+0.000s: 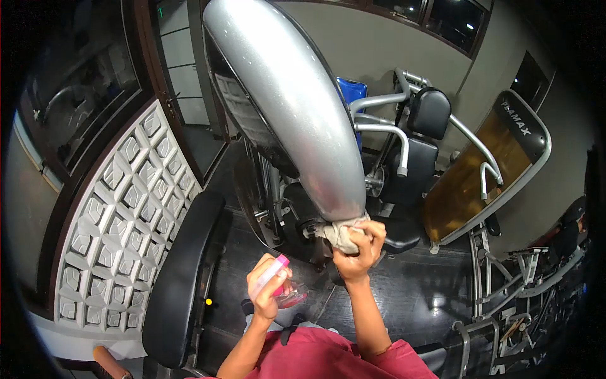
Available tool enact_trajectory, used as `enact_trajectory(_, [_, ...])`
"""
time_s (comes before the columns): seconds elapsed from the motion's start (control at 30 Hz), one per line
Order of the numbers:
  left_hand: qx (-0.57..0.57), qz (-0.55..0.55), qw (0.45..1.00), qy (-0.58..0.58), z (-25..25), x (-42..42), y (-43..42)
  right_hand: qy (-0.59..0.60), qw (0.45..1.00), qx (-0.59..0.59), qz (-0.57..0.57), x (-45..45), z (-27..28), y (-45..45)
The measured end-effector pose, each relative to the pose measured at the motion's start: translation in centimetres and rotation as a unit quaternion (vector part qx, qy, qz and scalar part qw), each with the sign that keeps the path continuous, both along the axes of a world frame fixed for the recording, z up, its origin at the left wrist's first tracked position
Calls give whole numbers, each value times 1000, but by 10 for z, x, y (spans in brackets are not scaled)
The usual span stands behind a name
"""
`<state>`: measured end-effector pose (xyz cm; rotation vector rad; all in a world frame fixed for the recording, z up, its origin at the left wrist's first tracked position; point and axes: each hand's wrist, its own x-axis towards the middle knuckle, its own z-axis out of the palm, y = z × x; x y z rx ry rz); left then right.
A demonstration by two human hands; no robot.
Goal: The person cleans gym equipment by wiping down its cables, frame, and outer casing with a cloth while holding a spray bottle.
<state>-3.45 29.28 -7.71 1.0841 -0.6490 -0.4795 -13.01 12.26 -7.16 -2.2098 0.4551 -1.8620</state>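
The right hand (361,251) has its grip clenched on a light cloth (344,236), and this cloth touches the lower end of the long silver cover (287,95) of a gym machine. The left hand (265,284) is lower and to the left, and its grip is closed around a spray bottle (294,295) with a pink head; the bottle is apart from the cover and from the cloth. The body of the bottle looks transparent, but the view there is small, so I cannot be fully certain. Both hands are above the dark floor (410,284). At the left side there is a black padded bench (183,278), between the left hand and a white patterned panel (126,221). Behind the right hand, a black seat (396,234) is near.
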Motion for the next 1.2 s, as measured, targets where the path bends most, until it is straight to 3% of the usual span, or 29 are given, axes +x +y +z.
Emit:
enact_trajectory(0.1, [-16, 19, 1000, 15, -4, 3, 10, 88, 995, 29, -29, -10, -41, -4])
enact_trajectory(0.17, [-41, 36, 997, 45, -4, 3, 13, 81, 995, 55, -30, -15, -50, -5])
enact_trajectory(0.3, [-26, 25, 998, 51, -12, 5, 20, 38, 999, -2, -5, -9, 2, 1])
enact_trajectory(0.4, [-22, 3, 999, 47, -14, 5, 23, -32, 996, -45, -63, 2, 50, 12])
enact_trajectory(0.53, [-23, -10, 999, 48, -21, 7, 25, 28, 998, -20, -55, -9, 13, 7])
enact_trajectory(0.67, [-8, -20, 998, 58, -24, 11, 28, 103, 989, 80, -71, -19, -41, 3])
enact_trajectory(0.83, [0, -41, 998, 41, -27, 21, 27, 104, 992, 27, -60, -8, 3, 8])
enact_trajectory(0.93, [6, -51, 998, 44, -27, 27, 26, 17, 996, -34, -84, 6, 32, 21])
enact_trajectory(1.03, [17, -66, 997, 36, -28, 37, 25, 1, 993, -18, -113, 9, 10, 23])
enact_trajectory(1.17, [30, -93, 994, 38, -23, 52, 25, 57, 975, 119, -178, 4, -51, 26])
enact_trajectory(1.2, [34, -99, 994, 35, -22, 57, 24, 55, 975, 107, -185, 7, -47, 26])
